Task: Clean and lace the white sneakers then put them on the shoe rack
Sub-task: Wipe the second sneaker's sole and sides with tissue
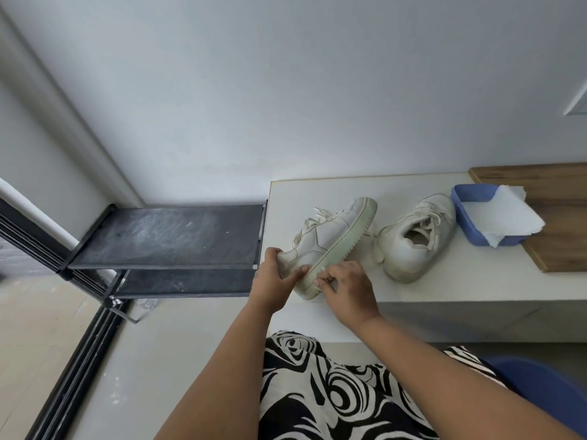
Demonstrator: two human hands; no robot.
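Two white sneakers lie on a white table (444,281). The nearer sneaker (330,239) is tipped on its side with its sole edge facing right. My left hand (276,277) grips its end nearest me, thumb across the upper. My right hand (346,287) pinches something small and white against the sole edge; what it is I cannot tell. The second sneaker (416,239) stands upright to the right, laces loose, opening toward me. A black shoe rack (165,236) with two dusty shelves stands left of the table.
A blue plastic tub (467,217) with a white paper towel (511,217) draped over it sits at the table's right, partly on a wooden board (559,246). A grey wall is behind. A blue chair edge (546,382) shows at lower right.
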